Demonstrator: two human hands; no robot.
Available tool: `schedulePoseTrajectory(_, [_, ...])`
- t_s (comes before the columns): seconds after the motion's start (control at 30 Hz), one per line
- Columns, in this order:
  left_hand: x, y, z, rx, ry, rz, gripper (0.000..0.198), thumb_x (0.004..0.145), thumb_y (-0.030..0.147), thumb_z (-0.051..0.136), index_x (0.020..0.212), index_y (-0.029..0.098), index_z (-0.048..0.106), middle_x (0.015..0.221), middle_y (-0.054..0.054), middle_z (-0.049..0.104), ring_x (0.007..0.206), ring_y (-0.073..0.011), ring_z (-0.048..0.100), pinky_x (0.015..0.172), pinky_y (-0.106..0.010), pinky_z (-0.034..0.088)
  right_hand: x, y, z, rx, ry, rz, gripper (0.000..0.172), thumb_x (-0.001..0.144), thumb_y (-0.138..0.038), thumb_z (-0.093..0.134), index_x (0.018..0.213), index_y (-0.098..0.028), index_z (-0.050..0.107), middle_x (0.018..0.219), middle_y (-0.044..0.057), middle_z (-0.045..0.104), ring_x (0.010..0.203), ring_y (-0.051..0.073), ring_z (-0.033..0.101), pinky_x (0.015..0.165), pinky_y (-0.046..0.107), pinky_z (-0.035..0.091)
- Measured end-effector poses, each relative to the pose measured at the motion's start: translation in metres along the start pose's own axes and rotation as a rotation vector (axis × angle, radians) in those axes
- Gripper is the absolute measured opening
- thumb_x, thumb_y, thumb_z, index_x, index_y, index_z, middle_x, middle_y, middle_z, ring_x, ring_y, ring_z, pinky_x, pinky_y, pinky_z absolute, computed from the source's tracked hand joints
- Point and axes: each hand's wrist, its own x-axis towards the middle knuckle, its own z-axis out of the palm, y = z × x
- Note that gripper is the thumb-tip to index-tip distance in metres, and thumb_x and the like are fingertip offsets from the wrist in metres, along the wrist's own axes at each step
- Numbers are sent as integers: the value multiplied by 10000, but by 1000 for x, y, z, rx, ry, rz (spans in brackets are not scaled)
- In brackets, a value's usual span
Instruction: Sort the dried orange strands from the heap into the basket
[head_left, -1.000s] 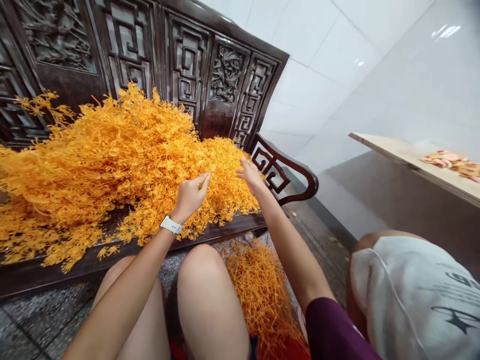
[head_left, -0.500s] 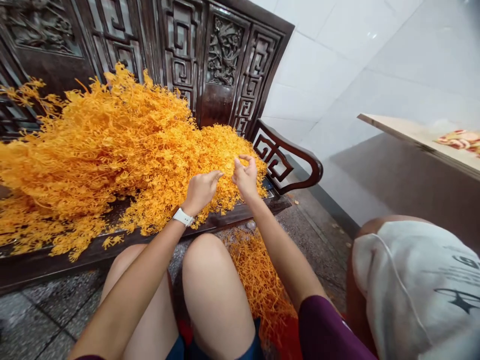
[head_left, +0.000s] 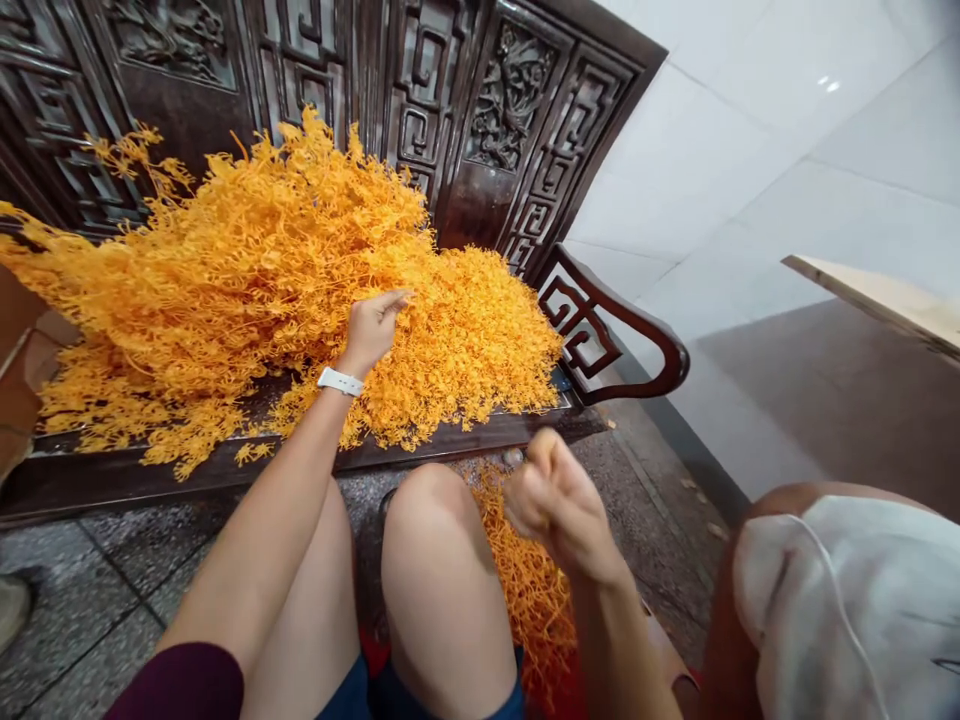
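The two hands were close together a moment ago, up over the yellow sprigs [head_left: 300, 260] on the bench [head_left: 476, 210]. Now they are well apart. The right hand [head_left: 559, 500] has come back toward the person, so it hangs out in front of the bench, near the person's knee [head_left: 435, 510] and above the orange stalks [head_left: 532, 590] on the floor [head_left: 90, 580]. Its fingers are curled up in a fist. It looks smeary, and I cannot tell if something is tucked inside.

The left hand [head_left: 370, 330] has stayed up at the bench, right by the yellow heap. Its thumb and first finger come together in a pinch. I cannot see if a tiny bit is caught between them. There is a white watch [head_left: 340, 381] on that wrist.

The yellow heap lies over the bench seat. It is tall against the bench's back and gets lower toward the bench's arm [head_left: 677, 362]. It looks just as big as it did a moment ago. The orange stalks lie down in front of the bench. Past the bench's arm sits another person in pale clothes [head_left: 877, 600].

I think this means the hands are done working on one spot together for now, and each one is minding its own place: the left at the heap, the right over the stalks.
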Motion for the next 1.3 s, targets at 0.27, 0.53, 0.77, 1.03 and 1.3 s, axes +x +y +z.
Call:
schedulePoseTrajectory(0.27, [-10, 21, 12, -208, -42, -100, 591, 976, 636, 607, 1365, 202, 703, 1273, -140, 756, 1275, -264, 671, 1053, -389, 541, 74, -20, -64, -195, -179, -63, 477, 849, -729, 684, 965, -267, 662, 845, 72, 713, 778, 223, 688, 697, 367, 577])
schedulePoseTrajectory(0.53, [-22, 33, 23, -230, -243, -78, 496, 986, 602, 601, 1069, 166, 823, 1016, -102, 802, 666, -159, 642, 678, -291, 520, 136, 16, -50, 119, 478, -153, 408, 891, -504, 709, 1169, -257, 539, 1121, 67, 720, 794, 185, 707, 706, 330, 603])
schedulePoseTrajectory(0.77, [-31, 30, 33, 122, -482, 261, 338, 1041, 404, 545, 1010, 185, 799, 1019, -100, 775, 938, -243, 671, 853, -359, 499, 159, 15, -57, -409, 556, -367, 467, 924, -667, 667, 1125, -257, 570, 714, -45, 518, 520, 109, 441, 492, 261, 335])
schedulePoseTrajectory(1.03, [-37, 20, 39, 104, -433, 227, 332, 872, 77, 514, 983, 203, 800, 964, -63, 792, 885, -217, 713, 856, -324, 525, 131, 34, -66, -743, 766, -557, 409, 1002, -521, 595, 749, -245, 431, 613, -50, 377, 554, 123, 347, 572, 298, 294])
schedulePoseTrajectory(1.3, [0, -30, 25, -210, -129, -116, 283, 962, 300, 642, 710, 176, 673, 640, -16, 582, 631, -143, 534, 668, -266, 409, 9, 48, 53, -552, -707, -388, 227, 996, -341, 635, 791, -256, 680, 711, -16, 627, 587, 122, 531, 566, 262, 437])
